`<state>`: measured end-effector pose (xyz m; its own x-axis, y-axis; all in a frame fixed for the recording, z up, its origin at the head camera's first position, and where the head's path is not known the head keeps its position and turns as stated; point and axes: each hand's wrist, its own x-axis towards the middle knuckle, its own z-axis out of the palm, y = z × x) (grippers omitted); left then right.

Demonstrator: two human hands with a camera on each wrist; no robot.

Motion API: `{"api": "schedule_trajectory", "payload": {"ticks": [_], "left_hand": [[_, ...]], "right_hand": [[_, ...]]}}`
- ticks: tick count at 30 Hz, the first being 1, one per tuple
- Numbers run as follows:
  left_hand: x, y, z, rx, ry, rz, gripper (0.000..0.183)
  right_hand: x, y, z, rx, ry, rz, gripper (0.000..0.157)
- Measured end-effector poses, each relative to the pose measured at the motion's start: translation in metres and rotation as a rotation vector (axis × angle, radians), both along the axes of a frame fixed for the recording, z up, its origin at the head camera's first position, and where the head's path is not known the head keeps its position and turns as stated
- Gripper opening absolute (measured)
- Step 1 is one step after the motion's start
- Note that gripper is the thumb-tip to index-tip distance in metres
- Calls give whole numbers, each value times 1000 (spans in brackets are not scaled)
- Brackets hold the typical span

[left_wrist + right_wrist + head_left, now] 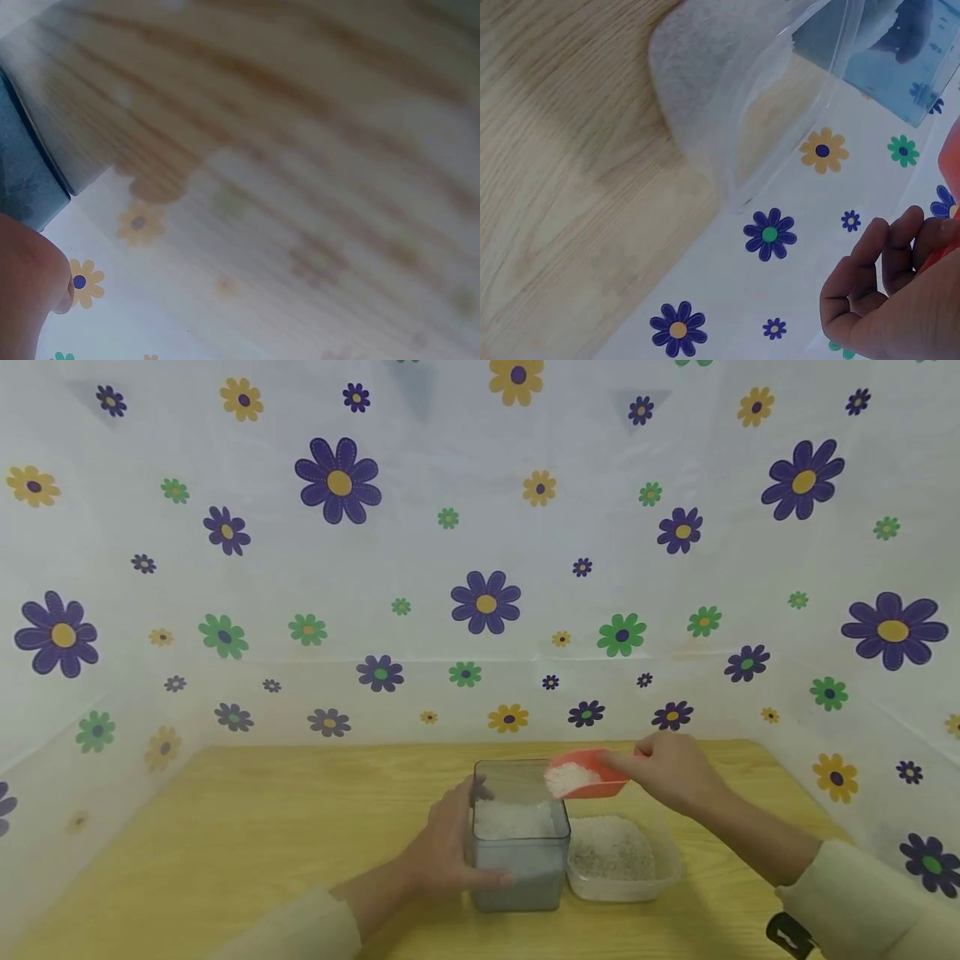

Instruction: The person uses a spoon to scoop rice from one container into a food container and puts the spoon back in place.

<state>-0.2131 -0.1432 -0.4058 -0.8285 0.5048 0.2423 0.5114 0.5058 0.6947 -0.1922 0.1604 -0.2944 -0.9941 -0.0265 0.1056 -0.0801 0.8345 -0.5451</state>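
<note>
In the head view my left hand (444,852) grips a grey see-through square container (522,883) from its left side, the thumb along the front face. White rice (513,820) partly fills this container. My right hand (678,770) pinches the handle of a red scoop (596,787), tilted toward the container's right rim with white rice (568,778) in it. Below the scoop stands a shallow clear tub (626,890), heaped with more rice. The right wrist view shows curled fingers at the scoop (951,161); the left wrist view catches only part of the hand (31,274) beside the container.
Tub and container stand side by side on a wood-grain table (300,827). A white sheet with a flower print (420,560) hangs behind the table and along both sides. A black object (789,935) shows by my right sleeve.
</note>
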Motion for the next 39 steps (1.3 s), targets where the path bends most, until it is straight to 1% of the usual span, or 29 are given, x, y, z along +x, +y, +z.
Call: {"api": "schedule_trajectory", "payload": {"ticks": [7,9,13,16,19,21,25,30,34,37,39], "left_hand": [[-2,-1,2,-10,3,9,114],[-2,-2,2,-7,9,5,114],[-3,-2,2,-6,13,4,117],[-3,-2,1,-17,2,13,117],[-4,-3,-1,-21,2,6,116],[-3,-3,-1,-17,1,2,115],[-2,-3,-1,-5,-2,5,116],[-3,-2,-2,-33,-4,10,117],[-2,-1,-2,-29,-10,11,117],[-2,-1,-3,-18,-9,6,116],[-2,-1,-3,-20,-9,3,116]], "right_hand": [[5,22,-7,1,24,-24,52],[7,26,-10,-3,43,-12,52],[8,33,-19,25,75,27,51],[9,37,-28,69,63,36,51],[11,39,-36,116,39,31,50],[12,39,-41,163,47,37,51],[15,38,-50,266,99,51,52],[19,37,-56,356,149,57,48],[19,35,-58,429,198,101,41],[18,34,-59,482,254,132,39],[18,33,-59,517,289,154,41]]}}
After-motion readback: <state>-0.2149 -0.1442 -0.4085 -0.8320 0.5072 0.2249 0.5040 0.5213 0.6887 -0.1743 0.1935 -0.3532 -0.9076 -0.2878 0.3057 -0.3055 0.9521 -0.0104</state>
